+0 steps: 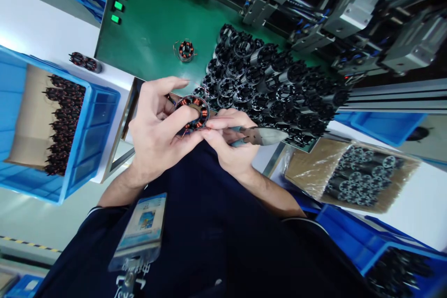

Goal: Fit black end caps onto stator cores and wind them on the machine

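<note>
The person's left hand [153, 128] is half closed and has hold of a copper-wound ring [204, 114], which is just in front of the near edge of the green table [150, 32], face turned up; one finger lies over its hole and another digit supports the lower edge, prob. so that the ring doesn't turn. The right hand [233, 142] is mostly closed: thumb and index fingertips meet at the ring's lower right edge, while the other fingers keep a hand tool [267, 136] against the palm. Its metal end points to the right, away from the ring, which presumably leaves the fingertips free for fine work w/o putting the tool down. The tool is a bit blurred, so it can't be said if it is pliers or a cutter. The pile of black rings [251, 84] stands on the table close to the right hand, prob. for short reach. Another wound ring [186, 50] w/ loose wires lies alone, apart from the pile. On the left, a blue box [94, 116] holds many wound rings [66, 125], perhaps to keep them separate from the black ones.
</note>
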The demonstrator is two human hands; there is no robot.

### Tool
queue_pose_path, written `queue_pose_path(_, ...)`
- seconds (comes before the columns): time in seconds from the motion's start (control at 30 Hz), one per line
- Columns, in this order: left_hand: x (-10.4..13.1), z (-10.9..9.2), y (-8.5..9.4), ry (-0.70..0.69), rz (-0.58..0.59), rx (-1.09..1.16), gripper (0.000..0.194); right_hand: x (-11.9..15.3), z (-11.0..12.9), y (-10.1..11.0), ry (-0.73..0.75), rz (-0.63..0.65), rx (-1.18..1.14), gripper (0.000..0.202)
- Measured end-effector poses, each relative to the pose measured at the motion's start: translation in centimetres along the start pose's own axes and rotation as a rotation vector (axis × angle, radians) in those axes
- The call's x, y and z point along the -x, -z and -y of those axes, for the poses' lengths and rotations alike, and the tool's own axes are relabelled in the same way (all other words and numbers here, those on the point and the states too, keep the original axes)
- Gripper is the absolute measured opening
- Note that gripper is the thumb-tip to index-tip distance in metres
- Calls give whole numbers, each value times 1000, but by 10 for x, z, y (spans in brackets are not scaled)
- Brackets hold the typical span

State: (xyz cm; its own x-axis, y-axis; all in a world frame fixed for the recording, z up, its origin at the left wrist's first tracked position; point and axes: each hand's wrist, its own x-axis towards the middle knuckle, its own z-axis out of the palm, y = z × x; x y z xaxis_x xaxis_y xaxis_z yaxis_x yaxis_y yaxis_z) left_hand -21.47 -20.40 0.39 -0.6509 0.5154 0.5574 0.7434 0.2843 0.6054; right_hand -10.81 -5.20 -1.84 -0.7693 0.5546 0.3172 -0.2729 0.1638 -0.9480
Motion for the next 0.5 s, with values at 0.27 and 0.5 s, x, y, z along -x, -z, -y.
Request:
queue_pose_path(0.27,8,13,-3,30,24,30,31,-16,12,11,-357,180,-52,37)
queue_pose_path(0.5,25,33,-20,32,35,58,31,-31,7,25,-934,423,-515,59)
